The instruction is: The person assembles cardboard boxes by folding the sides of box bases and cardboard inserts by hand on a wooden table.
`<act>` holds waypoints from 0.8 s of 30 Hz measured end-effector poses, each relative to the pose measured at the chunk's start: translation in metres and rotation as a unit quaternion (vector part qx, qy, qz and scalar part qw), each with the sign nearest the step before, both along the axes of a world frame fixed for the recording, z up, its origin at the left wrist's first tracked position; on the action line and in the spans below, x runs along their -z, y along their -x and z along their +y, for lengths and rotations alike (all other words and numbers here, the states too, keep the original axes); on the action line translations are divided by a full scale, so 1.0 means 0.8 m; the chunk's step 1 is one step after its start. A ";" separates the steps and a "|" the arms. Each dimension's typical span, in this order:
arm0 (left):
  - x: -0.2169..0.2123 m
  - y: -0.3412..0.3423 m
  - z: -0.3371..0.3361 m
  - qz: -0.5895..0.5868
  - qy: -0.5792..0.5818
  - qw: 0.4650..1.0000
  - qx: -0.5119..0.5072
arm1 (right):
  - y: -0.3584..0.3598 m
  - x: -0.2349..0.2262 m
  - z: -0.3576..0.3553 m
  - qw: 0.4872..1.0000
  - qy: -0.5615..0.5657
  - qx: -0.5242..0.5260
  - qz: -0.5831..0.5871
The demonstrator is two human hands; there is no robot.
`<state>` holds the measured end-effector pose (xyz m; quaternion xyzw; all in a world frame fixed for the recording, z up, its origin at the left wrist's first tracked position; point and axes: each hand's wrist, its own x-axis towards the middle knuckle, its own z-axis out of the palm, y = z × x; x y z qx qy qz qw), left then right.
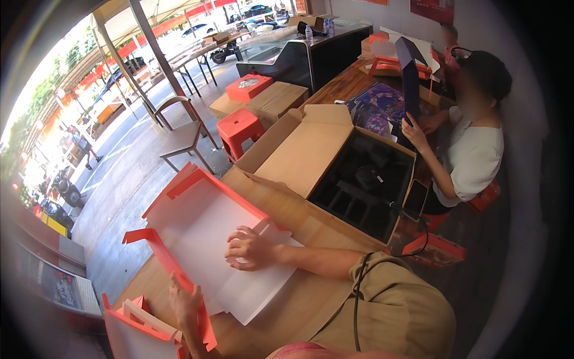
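Observation:
A red-edged cardboard box [209,221] with a white inside lies unfolded on the wooden table before me. My left hand [186,299] grips its long red side flap [164,257] near the lower end, thumb over the edge. On the white inner panel rests my right hand [254,247], fingers bent and slightly apart, with nothing seen in them. At lower left, close to my left hand, stands another red and white folded box [140,332].
An open brown carton [299,149] with black foam [365,185] sits beyond my right arm. At right a co-worker [475,143] holds a dark panel [408,78]. A red stool [240,131], a chair [182,134] and more cartons [275,102] stand past the table.

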<state>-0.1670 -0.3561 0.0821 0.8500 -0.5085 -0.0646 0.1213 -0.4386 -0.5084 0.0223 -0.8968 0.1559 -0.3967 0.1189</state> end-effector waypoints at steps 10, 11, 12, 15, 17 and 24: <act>-0.001 -0.003 0.000 0.100 0.040 0.994 -0.014 | -0.001 -0.039 0.018 0.996 0.025 -0.082 0.013; -0.006 0.000 0.001 0.106 0.034 0.994 -0.020 | -0.004 -0.041 0.027 0.994 0.037 -0.098 0.007; -0.009 0.002 0.002 0.112 0.028 0.993 -0.026 | -0.007 -0.044 0.035 0.992 0.048 -0.115 0.001; -0.010 0.001 0.004 0.109 0.029 0.994 -0.015 | -0.004 -0.057 0.058 0.979 0.044 -0.195 0.047; -0.013 0.000 0.005 0.116 0.018 0.993 -0.020 | 0.001 -0.068 0.066 0.970 0.014 -0.198 0.140; -0.005 -0.016 0.007 0.042 0.030 0.999 0.008 | 0.023 -0.100 0.075 0.926 -0.066 -0.160 0.335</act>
